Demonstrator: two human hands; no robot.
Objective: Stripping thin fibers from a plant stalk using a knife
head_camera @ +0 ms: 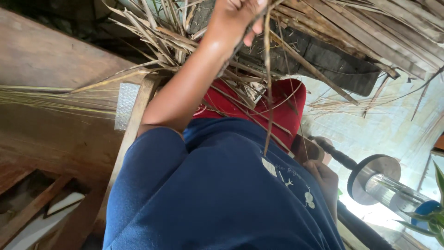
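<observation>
My left hand (233,18) is raised at the top of the view, closed around a bunch of dry brown leaf strips (268,78); one long strip hangs down from it over my blue shirt (217,194). My right hand (323,180) rests low at my right side, fingers curled, next to a dark rod (340,157) and a brown wooden piece (306,148). Whether it grips either one is hidden. Red cloth (282,106) shows over my lap beneath the hanging strips.
A heap of dry leaves and split strips (360,32) fills the top. A bundle of thin pale fibres (51,99) lies at left over wooden boards (46,55). A wooden slat (134,115) leans by my arm. A round disc with a clear tube (384,183) stands at right.
</observation>
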